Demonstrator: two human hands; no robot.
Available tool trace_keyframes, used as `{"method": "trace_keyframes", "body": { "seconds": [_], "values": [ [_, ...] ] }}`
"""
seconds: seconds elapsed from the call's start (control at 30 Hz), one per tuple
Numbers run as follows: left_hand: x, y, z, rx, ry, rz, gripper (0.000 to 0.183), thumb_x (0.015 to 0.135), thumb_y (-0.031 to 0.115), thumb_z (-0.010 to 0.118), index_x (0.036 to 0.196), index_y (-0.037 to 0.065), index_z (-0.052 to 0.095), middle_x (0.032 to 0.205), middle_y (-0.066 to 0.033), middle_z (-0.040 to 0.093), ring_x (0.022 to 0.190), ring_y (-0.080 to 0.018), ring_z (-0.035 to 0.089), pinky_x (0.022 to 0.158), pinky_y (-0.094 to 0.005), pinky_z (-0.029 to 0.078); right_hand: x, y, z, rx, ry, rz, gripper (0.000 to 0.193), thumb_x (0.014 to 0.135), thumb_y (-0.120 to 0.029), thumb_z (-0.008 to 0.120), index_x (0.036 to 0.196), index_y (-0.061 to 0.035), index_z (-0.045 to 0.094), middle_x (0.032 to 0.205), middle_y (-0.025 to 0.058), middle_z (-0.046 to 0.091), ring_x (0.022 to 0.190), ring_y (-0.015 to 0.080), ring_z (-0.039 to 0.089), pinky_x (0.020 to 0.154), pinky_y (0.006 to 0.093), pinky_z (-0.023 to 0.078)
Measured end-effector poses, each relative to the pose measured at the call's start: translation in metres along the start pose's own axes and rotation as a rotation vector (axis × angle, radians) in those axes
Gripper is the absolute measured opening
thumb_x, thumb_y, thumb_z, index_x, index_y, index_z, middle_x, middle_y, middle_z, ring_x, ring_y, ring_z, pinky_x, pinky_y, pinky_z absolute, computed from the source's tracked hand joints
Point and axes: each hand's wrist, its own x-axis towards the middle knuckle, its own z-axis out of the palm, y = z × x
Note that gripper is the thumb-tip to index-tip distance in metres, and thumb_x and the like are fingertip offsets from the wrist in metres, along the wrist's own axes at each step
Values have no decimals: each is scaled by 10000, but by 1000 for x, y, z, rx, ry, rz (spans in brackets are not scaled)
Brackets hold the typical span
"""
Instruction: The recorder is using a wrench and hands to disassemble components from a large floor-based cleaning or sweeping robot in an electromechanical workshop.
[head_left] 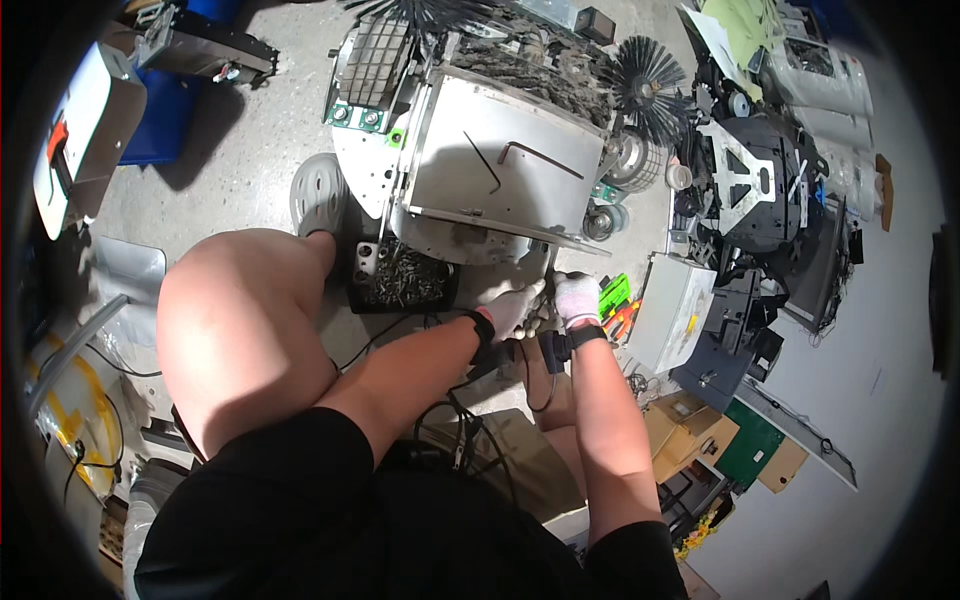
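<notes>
My left hand (512,308), in a pale work glove, is at the near right corner of a dusty machine with a flat metal panel (450,140). Its fingers are bent and pressed together. Beside it my right hand (577,298), also gloved, is closed with its fingertips toward the same corner. Whatever the fingers hold is too small and shaded to make out. On the panel lie a thin black hex key (484,163) and a larger brownish hex key (540,158). A black tray of loose screws (408,280) stands left of my hands.
Round black brushes (645,88) flank the machine. Orange-handled pliers (624,318) and a bright green item (613,294) lie right of my right hand, before a pale metal box (670,312). Black cables (462,420) run near my lap. Machine parts (745,185) crowd the right side.
</notes>
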Motion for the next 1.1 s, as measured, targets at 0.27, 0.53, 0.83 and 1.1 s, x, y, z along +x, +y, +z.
{"method": "trace_keyframes", "body": {
  "seconds": [0.27,0.53,0.83,1.1],
  "values": [
    [25,-17,-11,754,100,391,404,954,352,555,986,-37,660,793,-136,678,718,-215,622,691,-308,472,-37,-6,-9,830,3,360,251,862,-202,573,845,20,688,728,200,670,572,312,627,575,404,494],
    [6,-9,1,924,304,473,339,937,337,553,978,19,661,908,-213,673,888,-378,637,777,-416,490,-25,2,-8,270,3,25,296,876,-245,551,825,8,695,768,228,668,719,365,644,659,418,494],
    [4,-17,-6,1073,345,648,316,920,326,543,897,28,645,848,-210,656,865,-390,622,779,-449,478,-26,-14,-6,251,149,268,327,857,-278,571,761,12,687,742,282,629,781,446,637,702,485,509],
    [11,-19,-3,1069,306,586,328,941,317,494,856,29,628,824,-220,645,837,-405,614,732,-483,468,-29,-18,-10,79,183,101,353,895,-305,547,777,12,648,740,278,638,728,451,641,671,505,521]
  ]
}}
